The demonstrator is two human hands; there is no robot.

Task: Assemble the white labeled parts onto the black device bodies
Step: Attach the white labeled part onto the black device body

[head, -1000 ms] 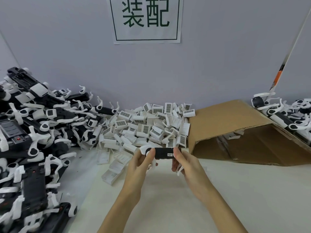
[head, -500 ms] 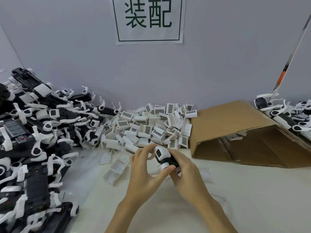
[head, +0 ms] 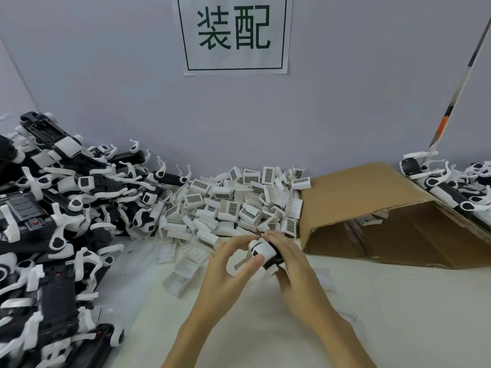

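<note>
Both hands meet over the middle of the white table around one black device body (head: 275,257) that carries white parts, its end turned toward me. My left hand (head: 228,266) pinches the device's white end between thumb and fingers. My right hand (head: 292,261) grips the black body from the right, fingers curled over it. A heap of white labeled parts (head: 233,205) with barcode stickers lies just behind the hands against the wall.
A large pile of black device bodies with white clips (head: 53,221) fills the left side. A tipped cardboard box (head: 372,197) lies open at the right, with more black-and-white devices (head: 451,181) behind it. A paper sign (head: 235,35) hangs on the grey wall.
The device lay sideways between my hands a second ago; it is now turned end-on and held lower and nearer to me. Both hands have closed in around it.
</note>
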